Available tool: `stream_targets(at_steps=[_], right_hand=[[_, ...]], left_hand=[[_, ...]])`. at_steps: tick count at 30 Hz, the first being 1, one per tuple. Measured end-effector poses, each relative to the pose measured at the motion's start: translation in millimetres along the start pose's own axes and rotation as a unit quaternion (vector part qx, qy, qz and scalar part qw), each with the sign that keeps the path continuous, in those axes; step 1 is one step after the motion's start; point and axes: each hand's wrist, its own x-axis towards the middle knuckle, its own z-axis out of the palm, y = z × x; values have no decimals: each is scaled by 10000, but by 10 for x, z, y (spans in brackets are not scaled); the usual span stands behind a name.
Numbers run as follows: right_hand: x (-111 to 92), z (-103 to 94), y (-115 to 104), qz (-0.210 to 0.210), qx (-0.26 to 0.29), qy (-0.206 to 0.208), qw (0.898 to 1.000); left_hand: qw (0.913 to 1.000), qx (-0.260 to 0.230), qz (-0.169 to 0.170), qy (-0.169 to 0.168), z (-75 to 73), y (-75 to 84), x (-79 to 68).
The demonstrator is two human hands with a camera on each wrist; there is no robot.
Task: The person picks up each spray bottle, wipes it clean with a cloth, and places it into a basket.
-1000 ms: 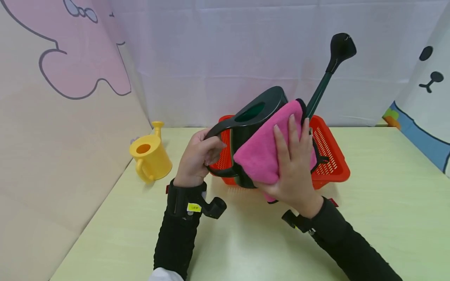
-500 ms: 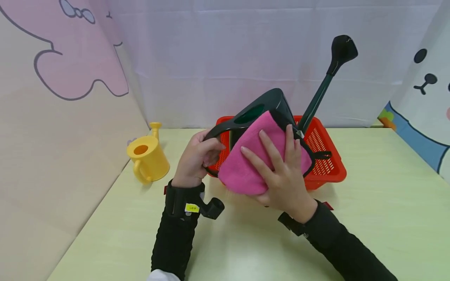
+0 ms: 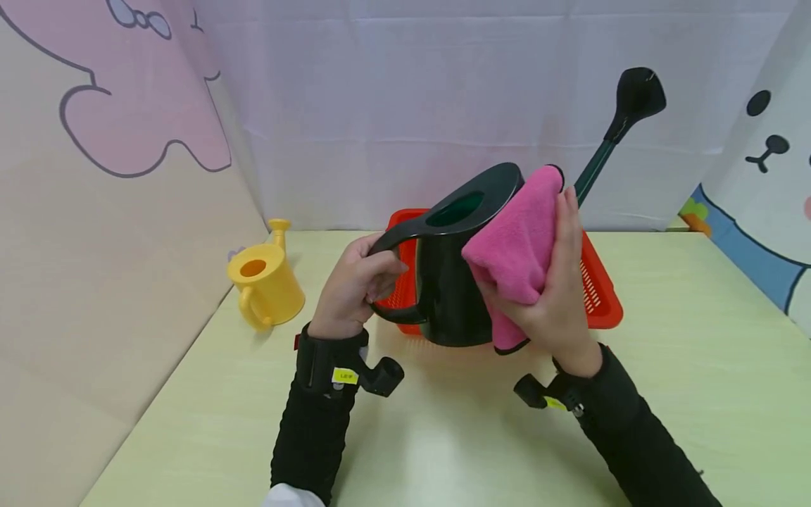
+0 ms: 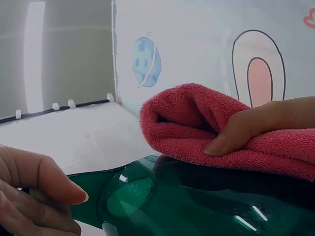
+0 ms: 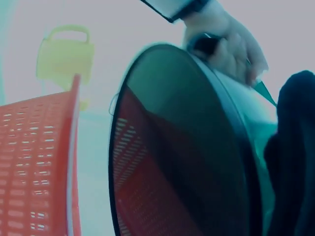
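Note:
A dark green watering can (image 3: 453,292) is held up tilted in front of the basket, its black-tipped spout (image 3: 638,95) pointing up to the right. My left hand (image 3: 355,292) grips its looped handle, fingers curled round the bar. My right hand (image 3: 560,303) holds a bunched pink cloth (image 3: 519,239) with a black border against the can's right side, fingers long over it. In the left wrist view, the thumb presses the folded cloth (image 4: 197,128) onto the glossy green surface. The can's smooth base (image 5: 182,147) fills the right wrist view. The spout's lower part is hidden behind cloth and hand.
A red perforated basket (image 3: 607,296) stands behind the can on the pale table (image 3: 443,451). To the left sits a small yellow watering can (image 3: 272,285), upright. White curtain (image 3: 405,105) and cartoon-printed panels surround the table's back and sides.
The right hand slid the cloth left across the can's front, then back right and up to its side, uncovering the can's body. The left hand keeps its grip on the handle.

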Motion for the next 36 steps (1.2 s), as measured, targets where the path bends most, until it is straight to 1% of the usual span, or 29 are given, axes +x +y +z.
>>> stream_targets(at_steps=[3,5,7,12,15,18,21,24,27,30,32,34,36], right_hand=[[52,-58,43,300,314,-131,9990],[65,-67,67,297,375,-217,9986],[54,-45,82,167,269,-152,9994],[-5,83,91,-232,-239,70,9994],[-6,148,84,-377,-453,100,9982],[7,196,59,-403,-544,178,9975],[14,240,27,-343,-644,254,9970],[14,271,2,-260,-727,231,9967],[17,271,-5,-284,-727,164,9968],[29,277,-12,-413,-744,193,9962],[40,308,-32,-591,-873,242,9941],[39,362,-68,-833,-1149,267,9895],[5,431,-122,-1097,-1545,250,9816]], left_hand=[[10000,43,46,-25,11,-2,24],[9999,77,68,-2,14,-12,40],[9999,106,55,31,9,-30,45],[9997,195,-20,161,-21,-91,24],[9996,212,8,200,-40,-109,23],[9996,188,41,211,-61,-112,25],[9996,176,27,239,-87,-119,26],[9995,152,21,287,-109,-122,18],[9995,122,50,293,-112,-113,4],[9994,118,121,287,-95,-95,-2],[9992,131,177,322,-82,-78,1],[9990,144,217,374,-69,-60,12],[9987,155,185,455,-52,-43,27]])
